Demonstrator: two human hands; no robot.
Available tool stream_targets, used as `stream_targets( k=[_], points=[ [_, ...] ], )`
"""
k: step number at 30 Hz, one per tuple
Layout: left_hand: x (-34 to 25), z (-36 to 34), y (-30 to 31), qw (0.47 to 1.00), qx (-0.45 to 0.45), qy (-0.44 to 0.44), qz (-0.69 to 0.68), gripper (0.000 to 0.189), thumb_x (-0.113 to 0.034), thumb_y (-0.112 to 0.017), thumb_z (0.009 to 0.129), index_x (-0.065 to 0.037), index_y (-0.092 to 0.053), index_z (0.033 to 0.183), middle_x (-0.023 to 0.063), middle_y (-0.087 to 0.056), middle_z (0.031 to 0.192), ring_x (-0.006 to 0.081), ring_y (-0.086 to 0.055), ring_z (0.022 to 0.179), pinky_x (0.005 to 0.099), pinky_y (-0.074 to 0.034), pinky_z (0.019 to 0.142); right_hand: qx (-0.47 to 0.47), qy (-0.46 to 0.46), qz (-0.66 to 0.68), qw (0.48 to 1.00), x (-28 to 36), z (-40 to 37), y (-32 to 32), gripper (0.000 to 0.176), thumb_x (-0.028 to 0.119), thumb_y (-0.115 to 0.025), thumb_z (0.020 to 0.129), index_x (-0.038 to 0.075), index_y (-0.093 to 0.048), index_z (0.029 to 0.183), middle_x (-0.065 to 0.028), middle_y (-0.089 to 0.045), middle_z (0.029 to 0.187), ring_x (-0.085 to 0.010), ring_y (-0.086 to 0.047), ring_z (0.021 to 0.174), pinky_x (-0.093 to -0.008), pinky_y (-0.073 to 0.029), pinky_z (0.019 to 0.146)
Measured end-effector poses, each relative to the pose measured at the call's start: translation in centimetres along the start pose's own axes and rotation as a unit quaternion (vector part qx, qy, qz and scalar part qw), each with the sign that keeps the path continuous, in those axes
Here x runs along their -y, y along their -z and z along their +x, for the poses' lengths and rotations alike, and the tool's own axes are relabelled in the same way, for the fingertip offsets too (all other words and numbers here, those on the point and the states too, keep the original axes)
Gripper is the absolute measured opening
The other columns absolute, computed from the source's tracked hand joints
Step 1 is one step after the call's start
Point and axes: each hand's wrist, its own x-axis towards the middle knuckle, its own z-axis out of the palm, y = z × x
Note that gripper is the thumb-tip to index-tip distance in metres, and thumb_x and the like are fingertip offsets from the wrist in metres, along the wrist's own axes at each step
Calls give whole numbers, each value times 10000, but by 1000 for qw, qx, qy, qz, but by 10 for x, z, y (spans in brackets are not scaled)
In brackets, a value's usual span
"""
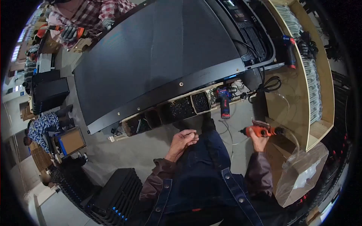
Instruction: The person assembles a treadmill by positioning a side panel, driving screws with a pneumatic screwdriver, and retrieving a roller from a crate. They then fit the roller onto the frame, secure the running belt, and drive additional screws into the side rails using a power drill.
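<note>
My right hand (258, 142) is wrapped around an orange power screwdriver (261, 131), its dark tip pointing left. In front of my apron, my left hand (181, 144) is closed with fingertips pinched together; whatever they hold, if anything, is too small to make out. Beyond both hands lies a large black treadmill (158, 52) with a metal side rail (181, 86) that has screws in it. Along its near side sits a wooden tray (117, 138) with bins of small dark screws (181, 107). A blue and red cordless drill (225, 102) rests at the tray's right end.
To the right stands a wooden shelf box (324, 94) with wrapped parts; another cordless driver (290, 52) hangs at its edge. A plastic-lined carton (301, 171) is below. A co-worker in a checked shirt (86, 15) holds an orange tool across the treadmill. Black stacked parts (115, 188) stand lower left.
</note>
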Motion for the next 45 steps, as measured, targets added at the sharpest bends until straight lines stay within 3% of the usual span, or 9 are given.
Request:
stream_targets(
  k=[4, 10, 17, 23, 25, 29, 32, 35, 45],
  points=[
    [-18, 3, -12, 991, 111, -60, -37, 323, -170, -644, 982, 22, -594, 1237, 110, -677, 1059, 180, -667, 978, 313, -554, 874, 65, 104, 268, 956, 105, -41, 0, 743, 209, -753, 780, 59, -363, 1394, -178, -560, 1241, -250, -661, 956, -427, -521, 929],
    [-44, -25, -12, 947, 249, -138, -150, 275, -184, -633, 990, -16, -598, 1205, 62, -661, 1032, 176, -665, 952, 318, -554, 836, 134, 127, 612, 769, 199, -30, -94, 489, 194, -653, 923, 92, -440, 1351, -123, -565, 1239, -247, -610, 1001, -461, -472, 980],
    [-61, -59, -1, 921, 255, -209, -210, 220, -170, -618, 992, -55, -615, 1180, 62, -681, 1006, 188, -670, 945, 314, -555, 818, 157, 66, 571, 803, 221, -31, -154, 375, 167, -645, 941, 97, -484, 1272, -121, -613, 1183, -212, -630, 941, -439, -485, 977],
    [-63, -73, -5, 931, 119, -319, -135, 170, -117, -618, 991, -26, -633, 1134, 65, -690, 948, 186, -677, 874, 302, -554, 793, 135, 23, 549, 825, 217, -28, -175, 368, 123, -668, 912, 89, -501, 1238, -114, -628, 1173, -215, -629, 929, -429, -500, 957],
    [-66, -72, -11, 825, -127, -519, 180, 147, -84, -659, 955, 1, -650, 1074, 74, -696, 883, 165, -681, 800, 290, -561, 741, 113, -12, 548, 829, 208, -24, -177, 352, 108, -665, 907, 67, -503, 1217, -120, -625, 1143, -220, -628, 919, -412, -519, 930],
    [-80, -55, -19, 764, -151, -577, 248, 156, -55, -662, 939, 36, -643, 1065, 79, -696, 882, 151, -672, 782, 284, -556, 714, 65, -59, 516, 852, 194, -8, -173, 340, 111, -666, 905, 40, -493, 1189, -123, -612, 1117, -229, -626, 933, -413, -534, 929],
    [-92, -20, -25, 952, 64, -293, -57, 141, -111, -654, 965, 13, -648, 1030, 50, -678, 875, 162, -671, 780, 302, -572, 725, 62, 22, 510, 858, 201, 4, -166, 355, 78, -662, 901, 48, -502, 1216, -136, -616, 1176, -246, -622, 991, -422, -522, 942],
    [-86, 46, -44, 909, 225, -134, -326, 185, -257, -645, 983, -86, -666, 1052, 8, -673, 938, 134, -664, 846, 279, -565, 763, 59, 111, 426, 896, 232, 20, -166, 432, 106, -687, 881, 52, -478, 1255, -135, -591, 1215, -228, -641, 1003, -422, -516, 949],
    [-96, 106, -77, 851, 192, -107, -477, 335, -480, -593, 972, -147, -631, 968, -61, -562, 770, 86, -560, 684, 239, -476, 588, 263, 271, 262, 888, 257, 71, -219, 479, -14, -757, 791, 21, -506, 1198, -167, -657, 1134, -245, -679, 985, -403, -559, 898]
  ],
)
